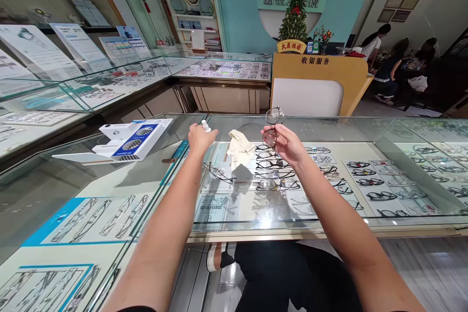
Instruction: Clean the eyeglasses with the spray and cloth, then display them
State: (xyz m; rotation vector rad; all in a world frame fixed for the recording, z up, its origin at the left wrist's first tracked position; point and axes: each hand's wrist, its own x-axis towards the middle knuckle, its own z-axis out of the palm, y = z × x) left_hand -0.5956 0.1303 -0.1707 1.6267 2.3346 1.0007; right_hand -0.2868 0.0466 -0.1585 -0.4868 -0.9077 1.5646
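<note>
My right hand [287, 145] pinches a pair of dark-framed eyeglasses [275, 116], raised above the glass counter with one lens over the other. Over the counter to the left, my left hand [200, 137] is closed around a small white bottle [205, 126]; its nozzle end sticks out past the fingers. Between both hands a crumpled cream cloth [240, 148] lies on the glass top. Nearer to me, a second pair of eyeglasses [220, 173] rests left of the cloth. More frames show beneath the right hand, several of them in rows inside the case.
A white and blue cardboard display [137, 142] stands on the counter at left. The glass counter's front edge [292, 226] runs across before my legs. Across the aisle are a yellow cashier desk [310, 68] and further showcases. People sit and stand at the far right.
</note>
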